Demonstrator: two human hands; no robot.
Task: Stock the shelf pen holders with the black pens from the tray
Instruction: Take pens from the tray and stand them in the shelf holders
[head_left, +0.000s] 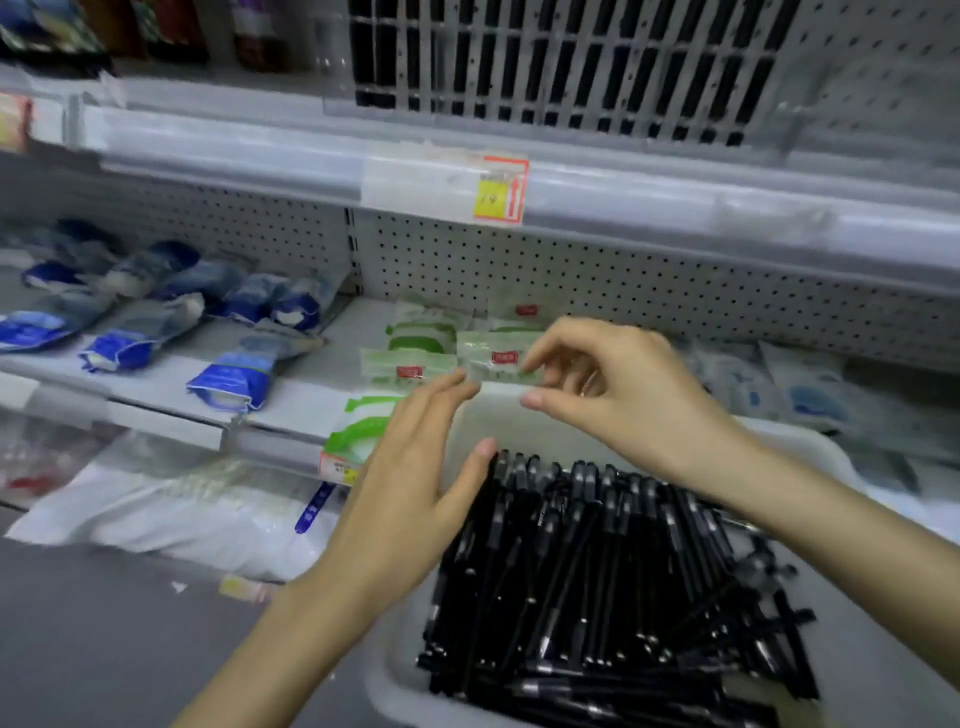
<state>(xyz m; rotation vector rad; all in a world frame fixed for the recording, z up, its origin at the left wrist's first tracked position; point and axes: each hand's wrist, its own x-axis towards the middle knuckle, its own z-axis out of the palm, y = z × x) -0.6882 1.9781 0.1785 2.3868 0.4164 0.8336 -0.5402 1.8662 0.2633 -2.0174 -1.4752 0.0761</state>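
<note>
- A pale tray (395, 670) sits lowest in view and closest. It is piled with black pens (597, 571), lying mostly lengthwise and some crossed.
- Far left, blue packs (228, 374) lie in rows on the middle shelf (311, 400).
- Under them, white bags (182, 514) fill the lower shelf.
- The left hand (410, 483) hovers over the tray's left side. Its fingers are straight and together and it grips nothing. The thumb is spread, its tip just by the pens' far ends.
- Behind the fingertips, green packs (415, 332) with red labels lie on the middle shelf, just beyond the tray's far wall.
- Above them, a yellow and red price tag (498, 189) hangs on the upper shelf's rail.
- At the top, a white slotted rack (545, 67) stands on the upper shelf, its slots dark. It is well apart from the pens.
- The right hand (618, 384) is raised above the tray's far end. Its fingers are loosely curled, thumb and forefinger apart with nothing between them. The forefinger tip overlaps one green pack, and whether it touches is unclear.
- Far right, pale blurred packs (795, 379) lie on the middle shelf.
</note>
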